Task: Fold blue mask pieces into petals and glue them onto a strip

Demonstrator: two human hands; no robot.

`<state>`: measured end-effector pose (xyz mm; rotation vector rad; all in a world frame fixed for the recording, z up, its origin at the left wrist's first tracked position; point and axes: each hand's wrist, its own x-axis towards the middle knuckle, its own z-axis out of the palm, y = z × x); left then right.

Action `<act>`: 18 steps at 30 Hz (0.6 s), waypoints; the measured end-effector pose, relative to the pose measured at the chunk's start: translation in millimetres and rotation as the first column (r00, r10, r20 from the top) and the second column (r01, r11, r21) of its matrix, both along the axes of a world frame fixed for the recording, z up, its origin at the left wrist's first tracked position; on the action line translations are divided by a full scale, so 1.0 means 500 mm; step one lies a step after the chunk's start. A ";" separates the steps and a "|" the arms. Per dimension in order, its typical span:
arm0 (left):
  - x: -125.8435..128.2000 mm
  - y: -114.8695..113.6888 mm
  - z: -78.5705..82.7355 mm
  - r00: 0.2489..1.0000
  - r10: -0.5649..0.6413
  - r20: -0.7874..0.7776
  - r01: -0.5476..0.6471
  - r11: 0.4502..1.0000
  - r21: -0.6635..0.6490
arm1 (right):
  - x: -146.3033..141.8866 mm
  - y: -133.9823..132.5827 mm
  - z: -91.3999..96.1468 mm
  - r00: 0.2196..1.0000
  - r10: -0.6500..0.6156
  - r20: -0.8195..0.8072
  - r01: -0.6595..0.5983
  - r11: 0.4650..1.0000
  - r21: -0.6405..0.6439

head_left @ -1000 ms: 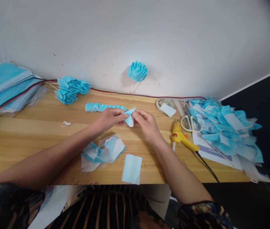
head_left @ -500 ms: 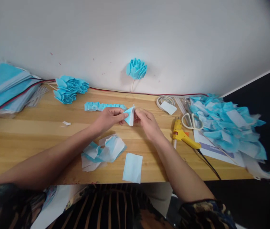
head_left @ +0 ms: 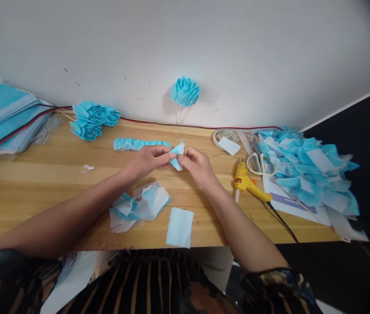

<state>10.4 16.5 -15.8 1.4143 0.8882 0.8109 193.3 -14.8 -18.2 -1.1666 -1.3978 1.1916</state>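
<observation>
A small piece of blue and white mask fabric (head_left: 176,162), folded to a triangle, is held up over the middle of the table. My left hand (head_left: 150,162) pinches its left side, thumb on top. On its white right edge, my right hand (head_left: 198,165) closes with thumb and fingers. Just behind my left hand lies a row of folded blue petals (head_left: 135,144). Nearer to me are a loose heap of blue and white fabric scraps (head_left: 149,203) and a flat light-blue rectangle of fabric (head_left: 179,228).
On the right lie a yellow glue gun (head_left: 247,183), white-handled scissors (head_left: 261,165), a tape roll (head_left: 224,138) and a large pile of blue pieces (head_left: 309,170). Blue fabric flowers (head_left: 93,118) and stacked face masks (head_left: 5,113) are at left. One flower (head_left: 185,92) leans against the wall.
My right thumb has come over onto the front of the folded piece, and the right fingers now grip its edge. The whole view has shifted slightly.
</observation>
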 end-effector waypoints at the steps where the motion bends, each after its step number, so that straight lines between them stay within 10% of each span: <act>1: 0.001 -0.001 0.000 1.000 0.006 0.011 -0.005 1.000 -0.017 | -0.001 -0.001 -0.001 1.000 0.004 0.019 -0.005 1.000 0.008; 18: 0.002 -0.005 0.025 0.994 0.112 -0.005 -0.112 0.991 -0.072 | 0.058 0.020 0.068 0.964 -0.246 -0.099 0.259 0.953 0.157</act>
